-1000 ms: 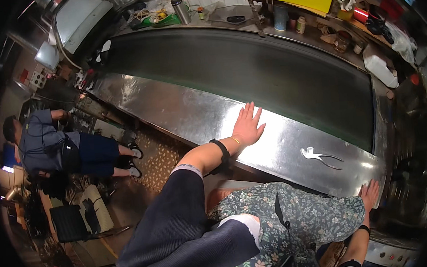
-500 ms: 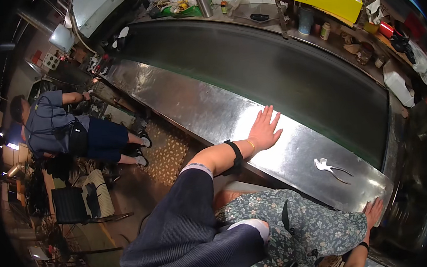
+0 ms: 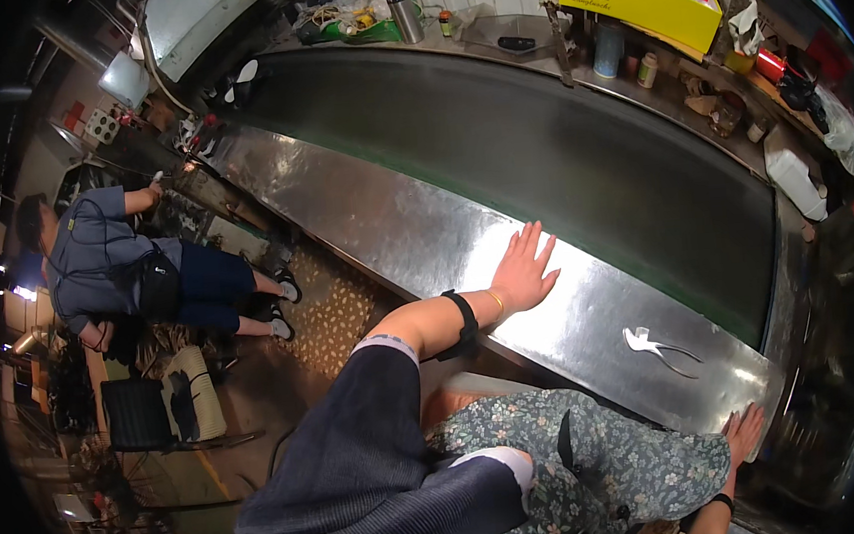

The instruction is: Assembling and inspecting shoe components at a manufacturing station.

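Observation:
My left hand (image 3: 524, 267) lies flat on a shiny metal ledge (image 3: 382, 210), fingers spread and pointing toward the dark belt behind it. It is open and holds nothing. At the ledge's right end my right hand (image 3: 744, 432) rests with fingers stretched out, its palm down near the corner; nothing shows in it. Between the two hands, a pair of pliers (image 3: 640, 341) with metal jaws and slim handles lies on the ledge, touched by neither hand.
Beyond the ledge runs a wide dark belt (image 3: 497, 141). A shelf behind it bears a steel thermos (image 3: 405, 16), a yellow box (image 3: 627, 2) and a white jug (image 3: 793, 176). At the left stands another person (image 3: 109, 247), near a chair (image 3: 194, 391).
The whole view has shifted slightly. Both my hands stay in place on the ledge, and the pliers lie as before. The other person's arms have moved a little.

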{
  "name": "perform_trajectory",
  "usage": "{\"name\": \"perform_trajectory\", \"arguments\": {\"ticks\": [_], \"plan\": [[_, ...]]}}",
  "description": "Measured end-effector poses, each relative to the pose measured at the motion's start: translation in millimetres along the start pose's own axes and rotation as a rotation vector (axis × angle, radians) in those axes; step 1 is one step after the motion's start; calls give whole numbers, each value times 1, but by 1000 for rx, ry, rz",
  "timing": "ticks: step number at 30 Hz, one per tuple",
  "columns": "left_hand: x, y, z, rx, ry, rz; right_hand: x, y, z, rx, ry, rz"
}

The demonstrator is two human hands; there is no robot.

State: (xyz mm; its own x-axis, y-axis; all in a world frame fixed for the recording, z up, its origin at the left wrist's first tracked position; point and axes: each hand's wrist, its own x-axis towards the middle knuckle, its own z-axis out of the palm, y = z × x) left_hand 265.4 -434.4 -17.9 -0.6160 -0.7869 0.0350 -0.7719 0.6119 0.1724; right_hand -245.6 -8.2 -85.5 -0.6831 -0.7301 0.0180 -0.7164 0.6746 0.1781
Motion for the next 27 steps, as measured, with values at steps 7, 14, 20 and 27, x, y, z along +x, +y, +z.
{"name": "perform_trajectory", "arguments": {"ticks": [7,14,20,27], "plan": [[1,1,4,8,-11,-1,0,1,5,-15,-15,26],[1,0,0,14,-18,-5,1,-3,5,-5,-30,44],[3,3,9,-36,35,11,-1,2,8,-27,-15,38],[-6,-2,5,-2,41,-5,8,-14,-11,-88,-163,85]]}}
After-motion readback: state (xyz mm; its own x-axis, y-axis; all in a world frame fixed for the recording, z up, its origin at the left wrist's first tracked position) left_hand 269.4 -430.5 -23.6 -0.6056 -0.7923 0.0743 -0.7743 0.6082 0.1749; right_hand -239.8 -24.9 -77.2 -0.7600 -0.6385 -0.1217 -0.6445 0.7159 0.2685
